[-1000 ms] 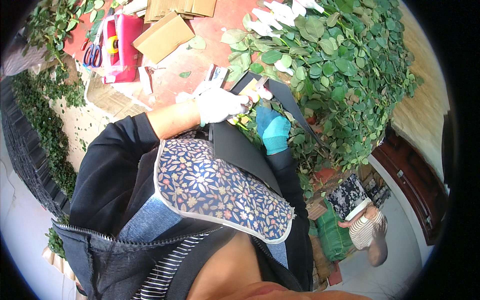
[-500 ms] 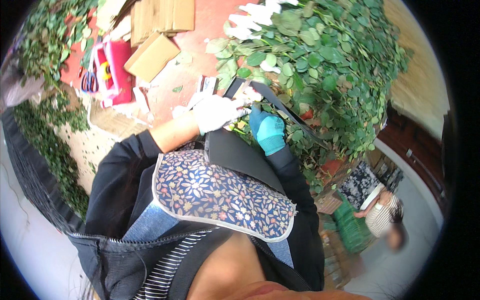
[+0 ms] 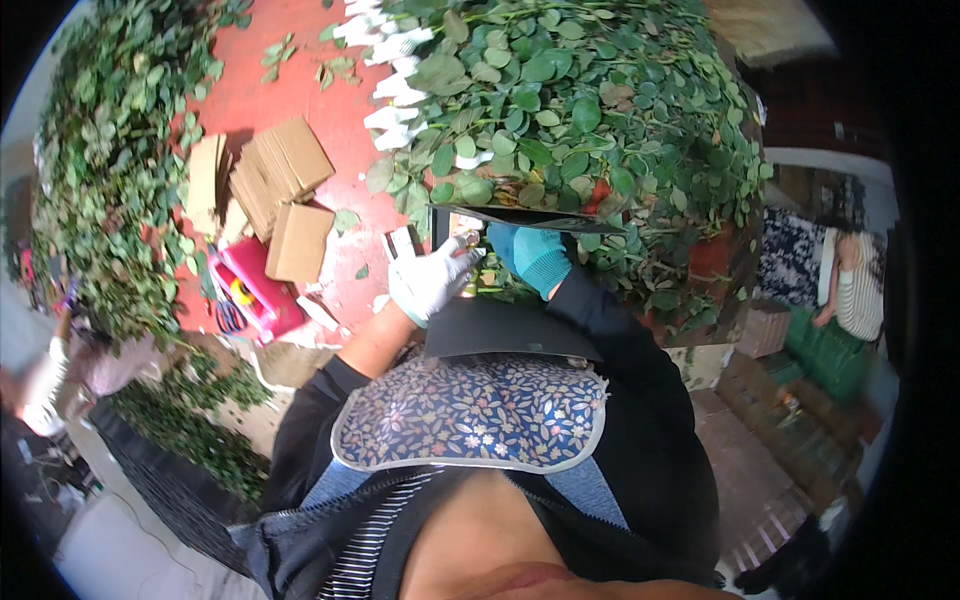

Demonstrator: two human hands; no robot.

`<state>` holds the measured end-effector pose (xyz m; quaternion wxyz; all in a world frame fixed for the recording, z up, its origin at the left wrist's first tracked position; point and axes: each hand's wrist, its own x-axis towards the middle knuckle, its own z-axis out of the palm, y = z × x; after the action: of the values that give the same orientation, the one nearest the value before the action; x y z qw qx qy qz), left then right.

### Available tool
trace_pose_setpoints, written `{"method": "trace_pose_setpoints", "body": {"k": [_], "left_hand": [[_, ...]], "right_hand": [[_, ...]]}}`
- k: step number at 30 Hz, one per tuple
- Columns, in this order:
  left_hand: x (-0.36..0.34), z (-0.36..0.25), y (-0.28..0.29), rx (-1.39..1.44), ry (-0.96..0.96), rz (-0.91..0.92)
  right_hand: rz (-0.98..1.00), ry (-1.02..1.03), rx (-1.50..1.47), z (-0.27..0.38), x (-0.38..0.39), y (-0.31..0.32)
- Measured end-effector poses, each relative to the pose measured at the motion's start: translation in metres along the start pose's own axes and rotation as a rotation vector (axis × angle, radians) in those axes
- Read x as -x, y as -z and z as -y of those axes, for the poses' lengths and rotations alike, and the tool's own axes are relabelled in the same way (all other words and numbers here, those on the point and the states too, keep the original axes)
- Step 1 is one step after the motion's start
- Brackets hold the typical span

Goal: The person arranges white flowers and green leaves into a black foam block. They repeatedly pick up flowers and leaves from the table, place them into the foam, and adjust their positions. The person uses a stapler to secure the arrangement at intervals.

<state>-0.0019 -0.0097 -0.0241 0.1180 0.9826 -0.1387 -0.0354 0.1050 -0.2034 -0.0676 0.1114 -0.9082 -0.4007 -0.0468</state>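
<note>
My left hand (image 3: 432,283), in a white glove, reaches to the left edge of a folded black sheet (image 3: 505,330). Its fingers are stretched out and slightly apart, beside pale pieces and green stems (image 3: 488,272) between the sheet's near and far sides. My right hand (image 3: 533,256), in a teal-and-blue glove, is bent inward between those sides. Its fingers look closed, but their tips and whatever they hold are hidden in shade. The sheet's near side leans against my flowered apron (image 3: 470,415); the far side stands against the leaves.
A large heap of leafy stems (image 3: 590,100) with white-wrapped ends (image 3: 398,90) covers the right of the red table (image 3: 290,85). More stems (image 3: 110,180) lie at left. Cardboard pieces (image 3: 280,170), a pink container (image 3: 262,290) and scissors (image 3: 230,317) are nearer. Another person (image 3: 858,285) is at far right.
My view has turned, so the table and apron sit straighter. My left fingers have shifted from the pinkish bloom toward the stems. My right hand sits deeper between the sheet's sides.
</note>
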Motion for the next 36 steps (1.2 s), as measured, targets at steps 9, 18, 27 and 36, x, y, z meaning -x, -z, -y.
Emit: {"method": "trace_pose_setpoints", "body": {"k": [9,18,27,36], "left_hand": [[0.018,-0.015,-0.009,0.429,0.097,0.214],[0.017,-0.010,-0.015,0.474,0.055,0.124],[0.013,-0.009,-0.007,0.386,0.006,0.128],[0.018,-0.012,-0.017,0.633,0.064,0.010]], "right_hand": [[0.243,-0.164,-0.112,0.019,0.019,0.030],[0.307,-0.013,-0.023,0.019,-0.006,0.032],[0.362,-0.074,-0.079,0.022,-0.002,0.018],[-0.009,-0.233,-0.298,-0.018,0.062,0.089]]}}
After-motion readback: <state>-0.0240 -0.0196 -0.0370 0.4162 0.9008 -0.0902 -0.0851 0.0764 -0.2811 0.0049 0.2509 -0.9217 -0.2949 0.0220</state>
